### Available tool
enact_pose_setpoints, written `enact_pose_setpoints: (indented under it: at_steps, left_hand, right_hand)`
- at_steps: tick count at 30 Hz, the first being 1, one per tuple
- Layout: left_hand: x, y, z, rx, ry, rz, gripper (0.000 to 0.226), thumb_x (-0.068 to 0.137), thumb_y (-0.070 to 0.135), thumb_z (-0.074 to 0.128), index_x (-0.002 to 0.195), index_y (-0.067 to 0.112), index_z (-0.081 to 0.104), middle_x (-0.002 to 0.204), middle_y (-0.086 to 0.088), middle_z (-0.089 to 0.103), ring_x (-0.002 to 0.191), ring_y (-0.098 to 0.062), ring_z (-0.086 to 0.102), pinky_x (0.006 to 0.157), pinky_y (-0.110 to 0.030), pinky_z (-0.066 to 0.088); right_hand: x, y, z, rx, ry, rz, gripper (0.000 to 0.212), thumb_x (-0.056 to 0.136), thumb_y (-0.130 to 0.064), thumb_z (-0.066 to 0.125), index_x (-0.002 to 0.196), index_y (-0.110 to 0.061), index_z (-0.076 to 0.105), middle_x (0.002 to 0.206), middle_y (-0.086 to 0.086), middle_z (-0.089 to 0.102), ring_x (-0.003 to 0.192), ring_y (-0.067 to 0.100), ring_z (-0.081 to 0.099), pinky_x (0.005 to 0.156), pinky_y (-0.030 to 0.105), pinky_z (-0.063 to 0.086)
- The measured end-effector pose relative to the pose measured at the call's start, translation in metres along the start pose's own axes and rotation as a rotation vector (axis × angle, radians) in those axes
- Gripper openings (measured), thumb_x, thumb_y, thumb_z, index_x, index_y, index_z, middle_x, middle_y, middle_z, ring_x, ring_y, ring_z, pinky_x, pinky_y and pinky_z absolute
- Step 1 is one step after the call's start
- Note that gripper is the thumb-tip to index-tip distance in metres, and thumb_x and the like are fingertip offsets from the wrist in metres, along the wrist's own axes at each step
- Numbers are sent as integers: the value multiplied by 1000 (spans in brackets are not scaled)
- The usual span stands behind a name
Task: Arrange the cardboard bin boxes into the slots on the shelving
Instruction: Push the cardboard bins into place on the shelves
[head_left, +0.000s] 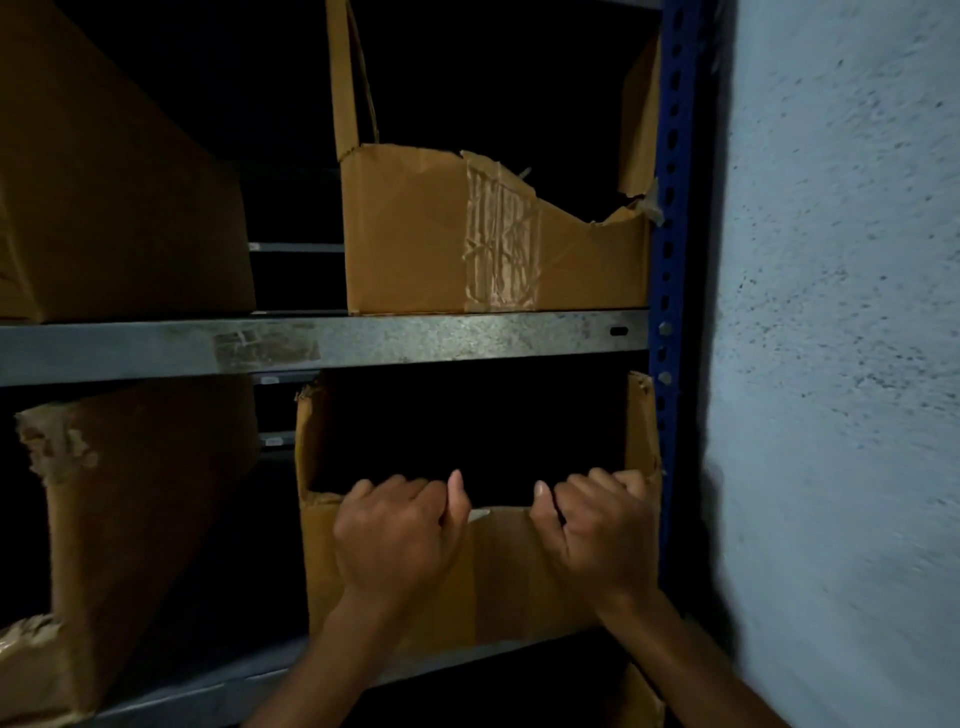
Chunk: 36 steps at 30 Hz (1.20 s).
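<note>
A brown cardboard bin box (498, 577) sits in the lower right slot of the shelving, against the blue upright. My left hand (400, 530) grips the top edge of its low front wall, fingers hooked inside. My right hand (602, 525) grips the same edge further right. Above it, on the grey metal shelf (415, 338), stands a second bin box (441, 244) with a torn, taped front. A third box (104, 197) is on the upper left. A ragged fourth box (145, 519) leans at the lower left.
The blue perforated upright (672, 208) bounds the shelving on the right. A rough pale blue wall (841, 338) stands right beside it. Dark gaps lie between the left and right boxes on both levels. Another cardboard piece (641, 701) shows below the lower shelf.
</note>
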<state>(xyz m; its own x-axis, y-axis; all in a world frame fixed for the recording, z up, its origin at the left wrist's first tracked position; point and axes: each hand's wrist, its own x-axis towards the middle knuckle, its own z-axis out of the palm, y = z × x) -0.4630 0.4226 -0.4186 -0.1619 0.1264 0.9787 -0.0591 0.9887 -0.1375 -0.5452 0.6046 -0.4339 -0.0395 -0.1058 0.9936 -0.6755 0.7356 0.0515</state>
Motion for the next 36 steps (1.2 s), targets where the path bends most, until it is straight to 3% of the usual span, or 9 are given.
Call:
enact_pose_setpoints:
  at_steps: [4, 9, 15, 21, 24, 26, 28, 31, 36]
  left_hand:
    - [1, -10, 14, 71, -39, -42, 53, 99, 31, 45, 49, 20, 57, 45, 4, 52, 41, -14, 46, 51, -29, 28]
    - [11, 2, 39, 118, -117, -101, 53, 95, 35, 48, 46, 16, 56, 46, -2, 56, 46, -22, 55, 55, -33, 42]
    - [6, 27, 28, 186, -101, -94, 56, 101, 35, 44, 50, 18, 60, 48, 4, 56, 47, -16, 51, 53, -32, 33]
    - [5, 23, 29, 175, -102, -86, 59, 106, 39, 32, 59, 19, 63, 55, 2, 58, 51, -17, 50, 56, -33, 34]
    - [-7, 23, 26, 175, -121, -66, 47, 103, 40, 30, 79, 16, 62, 76, -4, 59, 71, -23, 52, 70, -38, 37]
    - [-19, 26, 22, 215, -180, -97, 46, 102, 45, 29, 99, 13, 62, 96, -10, 60, 91, -29, 55, 92, -45, 39]
    - [-27, 30, 21, 231, -236, -141, 50, 101, 48, 31, 119, 11, 59, 117, -15, 58, 115, -35, 53, 112, -49, 30]
    - [-33, 37, 18, 210, -274, -171, 54, 98, 47, 36, 137, 11, 48, 137, -18, 47, 137, -39, 37, 119, -52, 17]
    - [-36, 42, 9, 202, -363, -207, 56, 99, 48, 40, 145, 16, 38, 145, -16, 40, 145, -36, 25, 122, -49, 9]
  right_hand:
    - [7, 2, 14, -14, -42, -22, 46, 98, -33, 48, 54, -21, 50, 52, -4, 47, 53, 17, 46, 59, 34, 33]
    - [12, 24, 49, -27, -138, 57, 49, 96, -34, 48, 50, -17, 55, 50, -1, 55, 52, 20, 55, 66, 36, 33]
    - [5, 36, 27, -53, -134, 25, 52, 99, -34, 41, 52, -19, 57, 49, -3, 52, 51, 17, 50, 65, 34, 33]
    - [9, 25, 17, -60, -260, 104, 54, 102, -40, 36, 57, -21, 59, 55, -4, 56, 57, 17, 52, 69, 35, 38]
    - [4, 30, 13, -1, -300, 108, 49, 102, -47, 35, 69, -23, 62, 65, -4, 58, 67, 17, 53, 74, 36, 37]
    - [-3, 32, 11, 27, -313, 72, 42, 100, -51, 37, 81, -23, 62, 76, -3, 58, 76, 19, 53, 80, 38, 38]
    - [-12, 33, 8, 59, -319, 58, 38, 98, -53, 40, 96, -22, 63, 91, -2, 60, 90, 21, 55, 93, 41, 39]
    - [-22, 33, 2, 126, -326, 69, 47, 96, -54, 41, 121, -19, 60, 118, 1, 60, 116, 23, 52, 113, 49, 28]
    - [-22, 33, -6, 158, -396, 60, 54, 97, -54, 38, 138, -22, 51, 133, 1, 54, 131, 24, 43, 118, 51, 17]
